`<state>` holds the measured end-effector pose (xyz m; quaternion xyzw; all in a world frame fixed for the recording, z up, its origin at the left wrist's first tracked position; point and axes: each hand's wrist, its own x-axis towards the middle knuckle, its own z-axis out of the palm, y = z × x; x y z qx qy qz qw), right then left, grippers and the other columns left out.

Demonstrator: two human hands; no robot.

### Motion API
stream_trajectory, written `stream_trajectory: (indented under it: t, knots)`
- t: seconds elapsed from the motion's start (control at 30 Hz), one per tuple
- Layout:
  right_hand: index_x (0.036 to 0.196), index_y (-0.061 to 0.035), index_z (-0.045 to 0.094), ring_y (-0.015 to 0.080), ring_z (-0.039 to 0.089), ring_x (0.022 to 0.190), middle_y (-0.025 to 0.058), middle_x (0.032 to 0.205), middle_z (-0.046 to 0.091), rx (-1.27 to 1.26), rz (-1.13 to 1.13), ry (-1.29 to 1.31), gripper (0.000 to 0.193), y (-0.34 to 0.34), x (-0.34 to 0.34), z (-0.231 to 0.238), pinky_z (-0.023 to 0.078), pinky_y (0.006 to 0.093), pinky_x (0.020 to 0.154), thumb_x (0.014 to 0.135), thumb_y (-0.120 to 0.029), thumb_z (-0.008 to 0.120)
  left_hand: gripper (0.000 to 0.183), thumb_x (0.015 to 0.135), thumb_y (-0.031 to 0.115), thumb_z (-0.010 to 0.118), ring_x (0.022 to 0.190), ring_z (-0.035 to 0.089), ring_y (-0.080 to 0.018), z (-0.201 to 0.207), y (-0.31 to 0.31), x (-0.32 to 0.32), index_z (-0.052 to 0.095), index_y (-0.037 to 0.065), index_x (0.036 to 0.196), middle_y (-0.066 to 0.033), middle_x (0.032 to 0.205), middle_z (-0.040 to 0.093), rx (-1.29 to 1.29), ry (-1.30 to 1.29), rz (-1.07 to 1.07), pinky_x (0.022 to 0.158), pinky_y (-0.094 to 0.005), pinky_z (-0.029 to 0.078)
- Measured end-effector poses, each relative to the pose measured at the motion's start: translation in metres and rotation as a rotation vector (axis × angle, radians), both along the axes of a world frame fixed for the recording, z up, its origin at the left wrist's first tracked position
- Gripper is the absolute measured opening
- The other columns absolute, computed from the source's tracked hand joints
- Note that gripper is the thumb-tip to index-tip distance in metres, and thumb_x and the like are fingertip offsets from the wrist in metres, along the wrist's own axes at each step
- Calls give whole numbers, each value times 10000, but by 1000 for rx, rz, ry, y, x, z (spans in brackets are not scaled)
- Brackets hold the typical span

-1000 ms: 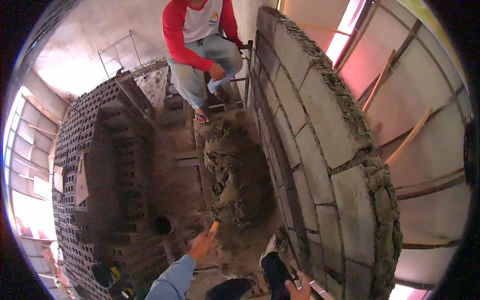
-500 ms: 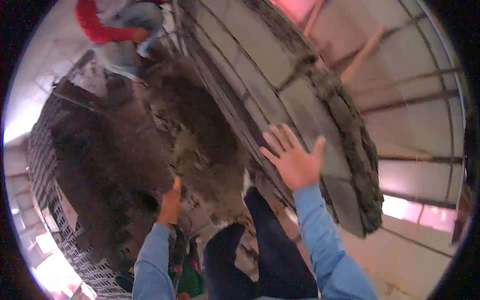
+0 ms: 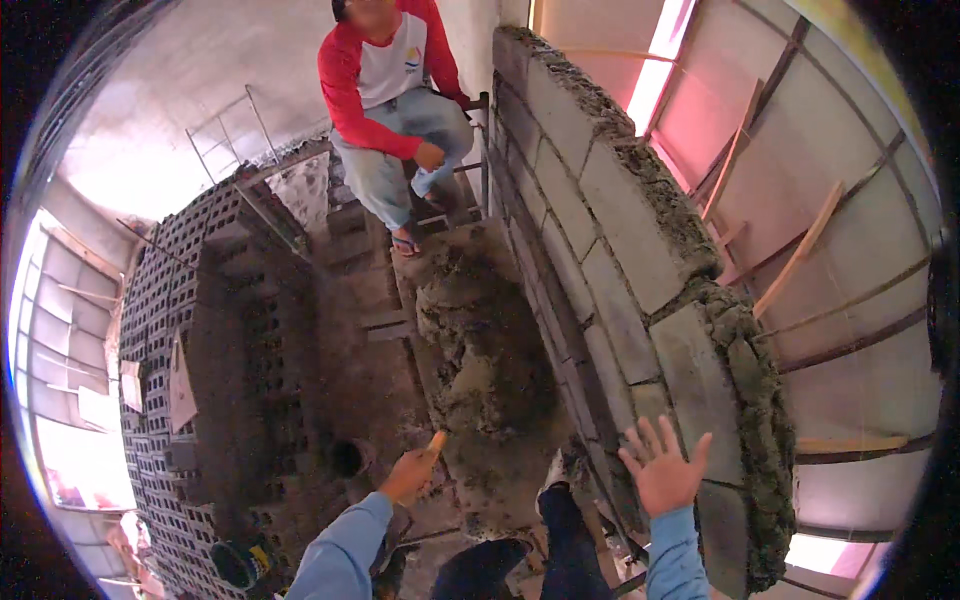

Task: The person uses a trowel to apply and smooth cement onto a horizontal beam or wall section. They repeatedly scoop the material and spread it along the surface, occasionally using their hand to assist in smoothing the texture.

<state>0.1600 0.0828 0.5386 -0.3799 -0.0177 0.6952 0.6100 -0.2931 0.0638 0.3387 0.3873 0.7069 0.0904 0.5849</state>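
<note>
My left hand [image 3: 406,476] is closed around a tool with an orange-yellow handle end [image 3: 438,441]; the rest of the tool is hidden, so its kind does not show. With fingers spread, my right hand [image 3: 665,470] is up against or just in front of the grey block wall [image 3: 625,310]; whether the palm touches it I cannot tell. Rough mortar lies along the top of this wall. A heap of wet-looking mortar [image 3: 470,375] sits on the planks between the wall and my left hand, ahead of my feet.
A co-worker [image 3: 385,110] in a red-and-white shirt sits at the far end of the platform. Stacked hollow blocks [image 3: 165,400] rise on the left. A dark bucket [image 3: 240,563] stands low on the left. Wooden braces [image 3: 800,250] and sheeting are beyond the wall.
The view has swung, so the scene sits lower and further right and the co-worker shows more fully. My right hand stays spread by the wall; my left keeps hold of the tool.
</note>
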Motion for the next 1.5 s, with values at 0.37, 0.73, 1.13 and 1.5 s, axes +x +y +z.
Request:
stream_trajectory:
  t: [0.37,0.73,1.13,1.5]
  knots:
    - [1584,-150,297,259,472,1391,103,1512,494,-518,506,-515,663,-137,31,-109,410,455,1102,1043,-475,502,395,1025,438,542,483,521,-148,42,46,3,617,62,1119,-43,652,561,-207,-63,31,456,-337,434]
    - [1513,-48,400,337,471,1388,188,1495,494,-460,1120,-1005,902,-60,7,-94,349,419,1164,886,-640,668,375,1009,432,565,475,463,-97,75,91,-34,598,66,939,2,633,504,-79,1,-167,431,-290,346]
    - [1471,-78,487,371,509,1350,222,1434,553,-510,1247,-1125,898,-32,-11,-116,391,430,1145,780,-558,798,301,1035,338,539,498,450,-85,54,145,-9,603,44,1048,7,638,483,-361,93,-57,440,-281,361]
    - [1428,-84,541,392,524,1313,234,1406,557,-538,1051,-1227,817,-72,-54,-131,416,434,1121,786,-524,793,368,1025,375,565,516,500,-101,168,283,-7,634,13,1029,-31,632,537,-286,170,-487,471,-313,396]
